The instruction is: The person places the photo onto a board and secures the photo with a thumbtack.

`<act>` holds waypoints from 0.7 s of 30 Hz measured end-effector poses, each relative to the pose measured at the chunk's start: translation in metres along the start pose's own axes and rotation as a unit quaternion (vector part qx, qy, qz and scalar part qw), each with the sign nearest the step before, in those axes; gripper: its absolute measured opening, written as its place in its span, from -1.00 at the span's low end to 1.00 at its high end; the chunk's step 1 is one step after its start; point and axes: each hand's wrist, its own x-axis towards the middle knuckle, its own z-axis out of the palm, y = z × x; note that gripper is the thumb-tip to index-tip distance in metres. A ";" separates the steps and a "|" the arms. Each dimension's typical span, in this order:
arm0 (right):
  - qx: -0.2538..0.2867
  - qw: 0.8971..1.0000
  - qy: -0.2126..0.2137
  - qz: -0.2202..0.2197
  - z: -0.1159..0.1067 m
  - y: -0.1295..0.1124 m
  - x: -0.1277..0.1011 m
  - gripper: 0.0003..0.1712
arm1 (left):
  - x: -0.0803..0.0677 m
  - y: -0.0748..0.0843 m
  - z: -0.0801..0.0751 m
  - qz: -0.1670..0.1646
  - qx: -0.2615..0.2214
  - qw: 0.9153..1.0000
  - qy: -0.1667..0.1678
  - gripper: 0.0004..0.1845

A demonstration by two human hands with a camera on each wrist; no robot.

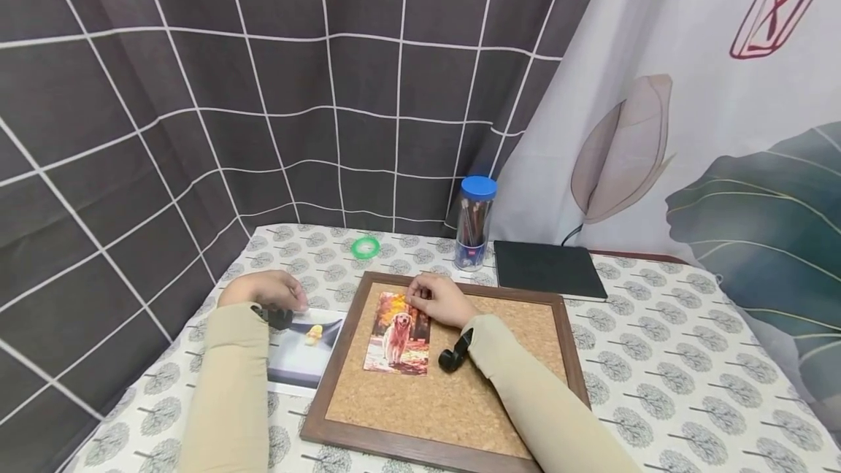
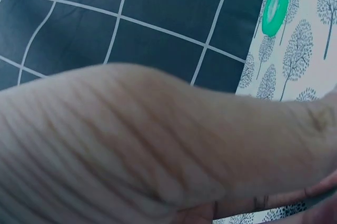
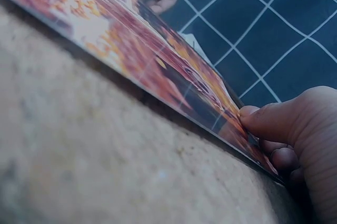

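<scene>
On the cork board [image 1: 473,400] lies a glossy photo [image 1: 397,345] of a golden dog among autumn leaves. My right hand [image 1: 442,300] pinches the photo near its top right corner. In the right wrist view, the thumb [image 3: 268,121] lies on the picture side and the photo stands tilted up from the cork. My left hand [image 1: 266,289] hangs left of the board with fingers loosely bent, over the upper edge of a white-bordered picture [image 1: 296,360] with a small yellow figure. Nothing shows in its fingers.
A brown wooden frame [image 1: 573,356] edges the board. Behind it stand a clear jar [image 1: 471,228] with a blue lid and sticks inside, and a flat black tablet [image 1: 548,268]. A green tape ring [image 1: 365,247] lies at the back. A dark checked curtain [image 1: 368,71] closes off the rear.
</scene>
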 end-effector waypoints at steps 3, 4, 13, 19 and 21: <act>-0.002 1.000 0.003 -0.001 0.000 0.001 0.000 -0.94 | 0.001 0.002 0.000 0.003 0.006 1.000 0.003 -0.75; -0.002 1.000 0.003 -0.002 0.000 0.002 0.000 -0.94 | 0.001 0.002 0.000 0.004 0.005 1.000 0.002 -0.75; 0.006 1.000 0.002 -0.006 0.003 0.003 -0.001 -0.95 | -0.004 0.006 -0.002 0.016 -0.022 0.999 -0.017 -0.80; 0.004 1.000 0.005 -0.007 0.003 0.004 -0.001 -0.95 | -0.008 0.007 -0.005 0.023 -0.043 0.999 -0.009 -0.78; 0.004 1.000 0.006 -0.007 0.002 0.004 -0.001 -0.95 | -0.009 0.009 -0.007 0.024 -0.043 0.999 -0.002 -0.74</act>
